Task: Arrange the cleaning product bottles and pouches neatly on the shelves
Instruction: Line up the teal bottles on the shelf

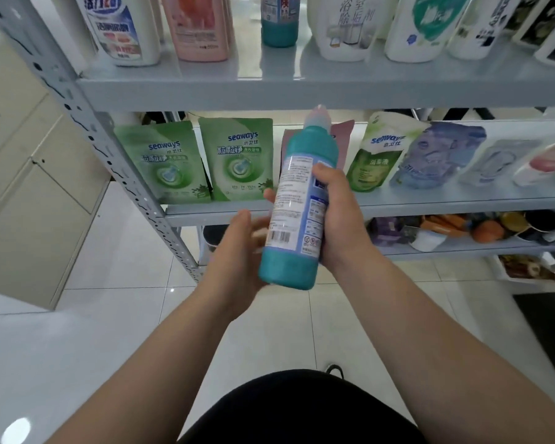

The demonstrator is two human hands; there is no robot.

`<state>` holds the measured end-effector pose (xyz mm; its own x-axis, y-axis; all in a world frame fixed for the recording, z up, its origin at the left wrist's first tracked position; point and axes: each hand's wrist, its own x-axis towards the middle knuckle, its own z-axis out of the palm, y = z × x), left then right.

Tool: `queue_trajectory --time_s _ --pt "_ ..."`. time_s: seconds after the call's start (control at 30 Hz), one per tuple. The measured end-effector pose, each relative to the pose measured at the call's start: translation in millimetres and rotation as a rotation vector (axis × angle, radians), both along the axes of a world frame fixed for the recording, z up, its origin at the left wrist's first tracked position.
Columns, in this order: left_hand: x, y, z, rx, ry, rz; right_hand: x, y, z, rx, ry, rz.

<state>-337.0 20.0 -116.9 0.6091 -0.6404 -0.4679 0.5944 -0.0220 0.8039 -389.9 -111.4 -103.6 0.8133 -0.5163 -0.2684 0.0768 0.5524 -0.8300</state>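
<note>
In the head view, the right hand (337,216) held a teal bottle (297,206) at the centre of the frame, fingers wrapped round its right side and thumb pressed on the label, cap tilted toward 12 o'clock. The left hand (241,257), at 8 o'clock from the bottle, lay open with fingers spread behind its lower left side, blurred; I could not tell how firmly it touched. Behind, the middle shelf (430,203) carried two green pouches (202,161) at 10 o'clock and more pouches at 2 o'clock. The top shelf (302,88) at 12 o'clock carried bottles, one a second teal bottle (279,22).
</note>
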Motion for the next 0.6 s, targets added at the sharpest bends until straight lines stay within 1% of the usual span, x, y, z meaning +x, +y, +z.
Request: queue_trajectory --time_s 0.07,0.1,0.17,0.23,0.27,0.33,0.4,0.47,0.57,0.6 --pt "-11 -13 5 -0.030 0.110 -0.132 2 -6 0 -0.073 0.005 0.011" --pt "-15 -19 6 -0.039 0.120 -0.147 3 -10 -1 -0.139 0.023 0.016" --pt "-19 -31 5 -0.049 0.105 -0.100 4 -24 -2 -0.239 0.067 0.009" --pt "-19 -38 3 -0.015 0.042 -0.042 4 -41 -3 -0.287 0.120 0.027" --pt "-19 -40 2 0.021 0.000 -0.031 4 -48 -3 -0.274 0.142 0.036" --pt "-21 -43 -1 0.019 -0.061 -0.056 3 -61 -4 -0.150 0.167 0.051" --pt "-26 -45 1 -0.035 -0.061 -0.088 2 -70 -4 0.016 0.194 0.066" --pt "-30 -48 4 -0.076 -0.047 -0.124 -1 -80 -7 0.110 0.190 0.061" --pt "-32 -55 0 -0.096 -0.062 -0.163 -3 -86 -9 0.089 0.157 0.049" --pt "-31 -57 -5 -0.071 -0.114 -0.175 -3 -86 -9 0.048 0.135 0.040"
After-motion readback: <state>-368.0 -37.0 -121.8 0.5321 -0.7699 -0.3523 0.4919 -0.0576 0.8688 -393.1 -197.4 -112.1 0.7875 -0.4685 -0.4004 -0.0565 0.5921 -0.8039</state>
